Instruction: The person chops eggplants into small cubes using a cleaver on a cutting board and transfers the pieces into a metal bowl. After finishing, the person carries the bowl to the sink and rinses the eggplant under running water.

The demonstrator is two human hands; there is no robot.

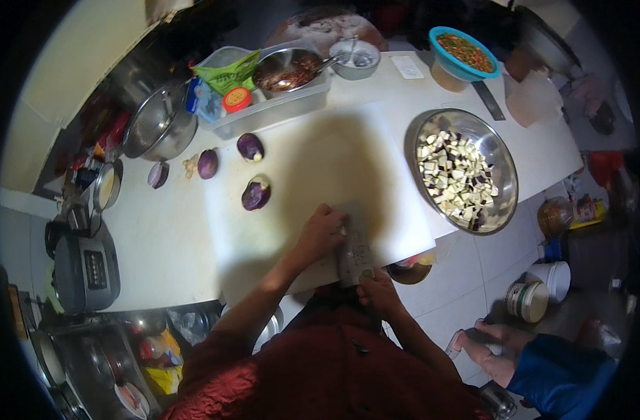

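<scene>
My right hand (380,294) grips a cleaver (357,257) by its handle end, close to my body at the near edge of the white cutting board (236,247). The fingers of my left hand (320,233) are curled against the blade's left side near its far end; whether they pinch it is unclear. Farther left on the board lie two peeled-ended purple eggplant pieces, one far (250,147) and one nearer (256,193). A smaller purple vegetable (207,164) rests at the board's left edge. To the right, diced eggplant (453,176) fills part of a steel bowl (503,157).
At the back stand a clear plastic bin (278,113), a grey bowl (355,71) and a blue bowl of chopped food (495,73). Ginger (191,166), a cut onion (158,175), a steel pot (180,139) and a grey cooker (70,278) sit left. A person's legs (488,349) are at lower right.
</scene>
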